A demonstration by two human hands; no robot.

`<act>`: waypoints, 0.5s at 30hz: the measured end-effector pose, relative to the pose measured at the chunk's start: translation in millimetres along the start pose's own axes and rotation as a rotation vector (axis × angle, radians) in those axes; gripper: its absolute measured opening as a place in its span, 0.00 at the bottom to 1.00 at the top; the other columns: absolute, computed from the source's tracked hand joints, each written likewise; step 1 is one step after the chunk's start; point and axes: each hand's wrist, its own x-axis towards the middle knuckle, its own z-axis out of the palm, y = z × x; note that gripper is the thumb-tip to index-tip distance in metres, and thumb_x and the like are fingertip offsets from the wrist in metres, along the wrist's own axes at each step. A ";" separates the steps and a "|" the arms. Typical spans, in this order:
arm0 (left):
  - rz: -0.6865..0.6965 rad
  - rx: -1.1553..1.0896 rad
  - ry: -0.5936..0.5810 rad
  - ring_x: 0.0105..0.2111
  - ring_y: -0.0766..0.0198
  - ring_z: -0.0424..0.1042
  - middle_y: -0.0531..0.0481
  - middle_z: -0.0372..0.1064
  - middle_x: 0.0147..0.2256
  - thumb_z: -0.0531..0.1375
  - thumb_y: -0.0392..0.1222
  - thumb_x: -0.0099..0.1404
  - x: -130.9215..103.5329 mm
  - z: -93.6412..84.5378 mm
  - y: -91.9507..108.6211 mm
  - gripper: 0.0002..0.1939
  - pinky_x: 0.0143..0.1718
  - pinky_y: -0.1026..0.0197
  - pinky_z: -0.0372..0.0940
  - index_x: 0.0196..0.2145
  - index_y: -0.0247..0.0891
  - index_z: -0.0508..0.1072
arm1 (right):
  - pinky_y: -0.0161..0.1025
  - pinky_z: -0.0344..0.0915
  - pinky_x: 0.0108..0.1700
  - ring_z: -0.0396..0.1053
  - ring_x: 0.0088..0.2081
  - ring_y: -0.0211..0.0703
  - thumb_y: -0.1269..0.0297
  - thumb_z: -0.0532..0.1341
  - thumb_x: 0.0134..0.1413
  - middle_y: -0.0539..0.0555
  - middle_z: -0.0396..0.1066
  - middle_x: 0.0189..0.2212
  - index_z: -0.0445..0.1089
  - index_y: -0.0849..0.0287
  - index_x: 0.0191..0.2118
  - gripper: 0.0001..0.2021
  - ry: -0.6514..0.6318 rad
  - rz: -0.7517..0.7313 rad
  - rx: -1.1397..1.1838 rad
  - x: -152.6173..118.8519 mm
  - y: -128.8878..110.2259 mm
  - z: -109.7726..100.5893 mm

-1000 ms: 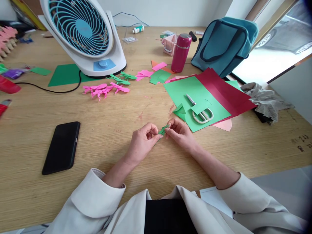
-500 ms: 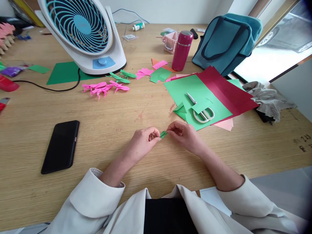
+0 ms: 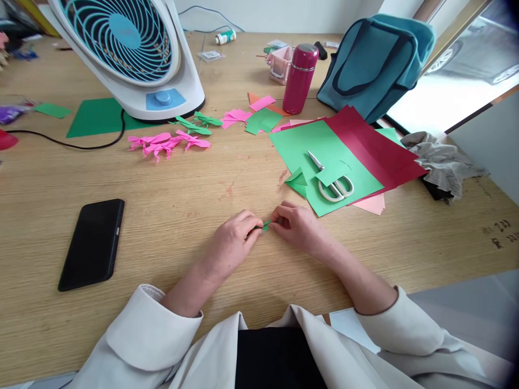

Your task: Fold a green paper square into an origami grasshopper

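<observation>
A small folded green paper [image 3: 265, 226] is pinched between my two hands, just above the wooden table. My left hand [image 3: 234, 240] grips its left end with thumb and fingers, which hide part of it. The right end is in the fingertips of my right hand [image 3: 298, 228]. Beyond my right hand, a folded green piece [image 3: 298, 182] rests at the edge of a large green sheet [image 3: 284, 141]. White-handled scissors [image 3: 334, 190] lie on that sheet, partly under a green scrap [image 3: 333, 172].
Pink folded figures [image 3: 162, 142] and green ones [image 3: 194, 125] lie before a fan [image 3: 178, 92]. A black phone [image 3: 92, 244] is at the left. Red sheets [image 3: 365, 146], a magenta bottle [image 3: 300, 81], a pink basket [image 3: 279, 66] and a blue bag [image 3: 373, 67] stand or lie to the right.
The whole view has shifted slightly, with table objects now further left and a little higher. Both hands still pinch the green paper; less of it shows between the fingers.
</observation>
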 end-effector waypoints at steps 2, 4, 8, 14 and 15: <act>0.070 0.111 0.052 0.37 0.64 0.71 0.51 0.72 0.35 0.58 0.31 0.68 -4.8 1.3 1.6 0.05 0.40 0.62 0.65 0.36 0.37 0.72 | 0.33 0.57 0.32 0.63 0.28 0.35 0.73 0.62 0.53 0.50 0.66 0.29 0.68 0.60 0.29 0.04 0.002 0.001 -0.029 0.5 0.6 0.5; 0.150 0.231 0.075 0.37 0.63 0.71 0.51 0.74 0.35 0.56 0.33 0.70 -10.1 0.8 2.8 0.06 0.41 0.61 0.66 0.37 0.37 0.73 | 0.33 0.57 0.33 0.63 0.28 0.35 0.73 0.62 0.53 0.50 0.66 0.29 0.68 0.60 0.29 0.04 -0.002 0.009 -0.052 0.8 0.6 1.2; 0.296 0.442 0.064 0.41 0.61 0.72 0.49 0.77 0.42 0.56 0.33 0.70 -20.9 -3.3 2.5 0.08 0.42 0.60 0.68 0.44 0.35 0.74 | 0.34 0.57 0.33 0.64 0.30 0.36 0.71 0.63 0.53 0.51 0.66 0.30 0.69 0.60 0.30 0.03 -0.019 0.023 -0.087 1.2 -1.9 1.6; 0.377 0.553 -0.004 0.45 0.59 0.71 0.46 0.75 0.50 0.57 0.31 0.69 -29.8 -4.6 -2.2 0.12 0.44 0.56 0.70 0.49 0.32 0.74 | 0.34 0.55 0.33 0.63 0.28 0.36 0.69 0.63 0.53 0.50 0.65 0.29 0.68 0.60 0.29 0.04 -0.027 0.088 -0.145 3.6 -10.1 -1.2; 0.392 0.552 -0.020 0.46 0.58 0.71 0.44 0.74 0.51 0.57 0.31 0.69 -30.0 -4.6 -3.0 0.13 0.44 0.56 0.70 0.49 0.30 0.74 | 0.34 0.55 0.33 0.62 0.28 0.36 0.69 0.63 0.53 0.50 0.65 0.29 0.68 0.60 0.29 0.04 -0.037 0.104 -0.153 4.4 -11.7 -2.0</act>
